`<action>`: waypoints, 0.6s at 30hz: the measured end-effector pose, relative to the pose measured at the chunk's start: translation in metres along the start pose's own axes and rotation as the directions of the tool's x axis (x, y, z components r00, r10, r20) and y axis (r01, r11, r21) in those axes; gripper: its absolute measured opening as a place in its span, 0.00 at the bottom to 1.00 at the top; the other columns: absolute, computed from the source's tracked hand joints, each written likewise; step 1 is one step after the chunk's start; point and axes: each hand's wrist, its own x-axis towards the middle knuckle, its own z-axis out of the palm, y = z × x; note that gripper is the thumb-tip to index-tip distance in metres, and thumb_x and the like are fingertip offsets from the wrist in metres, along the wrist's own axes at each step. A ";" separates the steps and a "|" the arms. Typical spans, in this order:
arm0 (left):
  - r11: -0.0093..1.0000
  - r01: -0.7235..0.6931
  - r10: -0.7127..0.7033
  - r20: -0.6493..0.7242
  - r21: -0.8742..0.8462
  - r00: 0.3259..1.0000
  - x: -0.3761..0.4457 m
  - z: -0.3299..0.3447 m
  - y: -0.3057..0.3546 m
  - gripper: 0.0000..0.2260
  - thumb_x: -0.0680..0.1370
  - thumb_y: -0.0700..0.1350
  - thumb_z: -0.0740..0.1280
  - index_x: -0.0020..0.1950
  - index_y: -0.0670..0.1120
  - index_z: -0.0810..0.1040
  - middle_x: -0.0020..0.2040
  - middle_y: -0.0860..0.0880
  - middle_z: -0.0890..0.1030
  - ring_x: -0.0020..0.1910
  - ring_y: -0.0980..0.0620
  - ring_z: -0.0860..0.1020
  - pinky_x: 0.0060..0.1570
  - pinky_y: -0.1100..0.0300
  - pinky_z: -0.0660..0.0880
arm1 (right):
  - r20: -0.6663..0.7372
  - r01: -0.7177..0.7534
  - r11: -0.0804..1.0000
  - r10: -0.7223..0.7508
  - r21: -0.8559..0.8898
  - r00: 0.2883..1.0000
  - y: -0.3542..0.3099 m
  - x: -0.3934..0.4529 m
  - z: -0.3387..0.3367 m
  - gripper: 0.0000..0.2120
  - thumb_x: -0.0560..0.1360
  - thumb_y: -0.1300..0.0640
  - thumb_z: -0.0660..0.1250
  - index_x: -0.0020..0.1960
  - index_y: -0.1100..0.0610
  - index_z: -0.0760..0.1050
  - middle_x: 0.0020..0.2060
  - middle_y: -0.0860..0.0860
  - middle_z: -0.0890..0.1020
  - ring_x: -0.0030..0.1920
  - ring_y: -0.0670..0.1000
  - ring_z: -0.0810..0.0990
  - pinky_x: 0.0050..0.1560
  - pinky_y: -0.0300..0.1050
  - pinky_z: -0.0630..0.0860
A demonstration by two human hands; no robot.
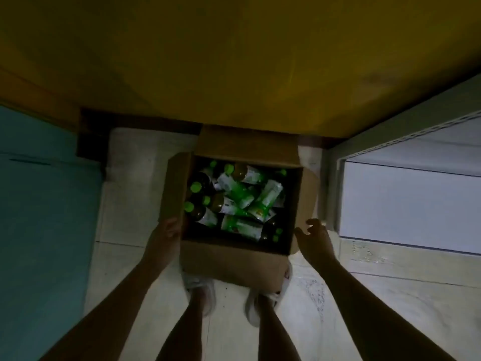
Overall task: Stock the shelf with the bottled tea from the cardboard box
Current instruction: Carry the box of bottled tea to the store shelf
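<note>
Through the head camera I look straight down in dim light. The biggest thing I see is the yellow wall [234, 61] filling the top of the view, with a teal panel [44, 204] down my left side. On my right stands the shelf [406, 204], pale metal, its board bare and white. Pale floor tiles [125, 194] run between them.

The cardboard box [231, 261] sits on the floor right in front of my feet, all four flaps folded outward. Inside it the tea bottles [239, 201] lie jumbled, some upright with green caps showing, others tipped over with white and green labels up.

My left hand [166, 235] holds the box's left flap near its near corner, fingers curled round the edge, so that grip is closed on cardboard. My right hand [315, 238] hovers just beside the right flap, fingers spread and loosely bent, holding nothing.

My white shoes [203, 285] peek out beneath the box's near side.
</note>
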 end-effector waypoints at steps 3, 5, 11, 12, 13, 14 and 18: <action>0.996 0.088 -0.088 -0.024 0.019 0.996 0.059 0.016 -0.031 0.19 0.79 0.36 0.64 0.69 0.38 0.67 0.64 0.40 0.74 0.61 0.39 0.75 0.54 0.55 0.71 | 0.000 -0.027 1.000 0.027 -0.008 1.000 0.027 0.059 0.037 0.32 0.76 0.51 0.67 0.75 0.57 0.57 0.67 0.61 0.70 0.53 0.58 0.79 0.44 0.48 0.78; 0.988 0.131 -0.128 -0.036 0.082 0.991 0.094 0.028 -0.045 0.16 0.80 0.41 0.64 0.67 0.40 0.69 0.56 0.42 0.77 0.50 0.43 0.77 0.46 0.53 0.73 | 0.001 -0.021 0.999 0.021 -0.031 1.000 0.042 0.090 0.057 0.34 0.76 0.52 0.67 0.76 0.54 0.54 0.67 0.61 0.68 0.55 0.62 0.78 0.50 0.55 0.80; 0.991 0.110 -0.105 -0.064 0.074 0.992 0.157 0.047 -0.045 0.21 0.82 0.54 0.56 0.71 0.43 0.68 0.66 0.40 0.74 0.64 0.40 0.74 0.60 0.51 0.70 | -0.024 -0.055 0.987 0.060 0.148 0.998 0.057 0.149 0.081 0.26 0.77 0.58 0.63 0.71 0.53 0.57 0.55 0.58 0.76 0.45 0.56 0.80 0.34 0.44 0.74; 0.991 0.103 -0.101 -0.037 0.081 0.994 0.163 0.048 -0.044 0.22 0.81 0.55 0.59 0.72 0.45 0.67 0.67 0.41 0.74 0.65 0.40 0.73 0.63 0.48 0.71 | -0.038 -0.069 0.985 0.076 0.161 0.996 0.056 0.156 0.082 0.26 0.77 0.59 0.63 0.71 0.55 0.57 0.54 0.58 0.77 0.43 0.56 0.80 0.33 0.44 0.73; 0.990 0.109 -0.108 -0.010 0.093 0.994 0.169 0.048 -0.043 0.23 0.80 0.54 0.61 0.72 0.47 0.67 0.67 0.42 0.74 0.65 0.40 0.73 0.63 0.46 0.72 | -0.052 -0.077 0.983 0.087 0.169 0.995 0.055 0.162 0.084 0.25 0.76 0.59 0.63 0.71 0.55 0.59 0.53 0.58 0.78 0.42 0.56 0.80 0.35 0.46 0.75; 0.987 0.123 -0.124 -0.005 0.106 0.992 0.177 0.049 -0.042 0.23 0.79 0.52 0.63 0.72 0.48 0.66 0.67 0.42 0.74 0.64 0.40 0.74 0.61 0.45 0.73 | -0.062 -0.089 0.981 0.101 0.175 0.993 0.055 0.169 0.085 0.26 0.75 0.58 0.64 0.70 0.54 0.60 0.53 0.58 0.79 0.43 0.57 0.80 0.37 0.49 0.78; 0.959 0.224 -0.226 -0.009 0.175 0.974 0.207 0.052 -0.033 0.23 0.76 0.47 0.68 0.70 0.46 0.70 0.64 0.39 0.76 0.59 0.38 0.77 0.54 0.45 0.77 | -0.057 -0.080 0.980 0.092 0.180 0.994 0.067 0.188 0.088 0.30 0.67 0.55 0.71 0.67 0.53 0.66 0.50 0.55 0.81 0.46 0.57 0.84 0.43 0.55 0.83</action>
